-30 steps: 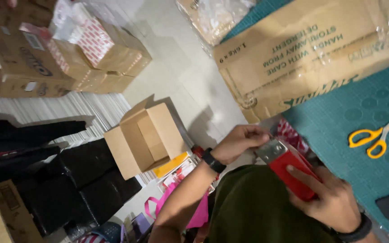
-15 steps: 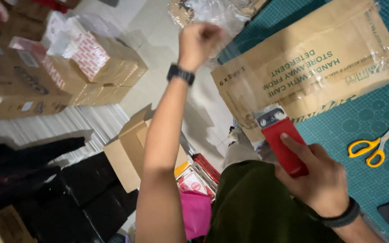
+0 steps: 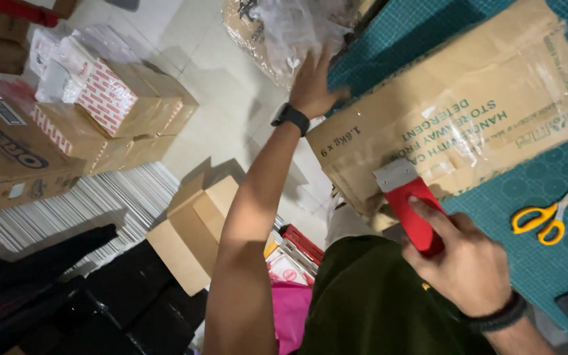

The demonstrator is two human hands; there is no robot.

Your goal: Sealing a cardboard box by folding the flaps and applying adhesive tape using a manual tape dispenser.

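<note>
While gripping a red tape dispenser (image 3: 410, 209) at lower right in the right hand (image 3: 465, 263), pressing the open-fingered left hand (image 3: 311, 84) on a flattened cardboard box (image 3: 455, 112) near upper centre.

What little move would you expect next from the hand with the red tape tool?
Probably drawing the red tape dispenser along the cardboard box: the right hand holds its blade at the box edge, while the left hand presses the far corner.
</note>
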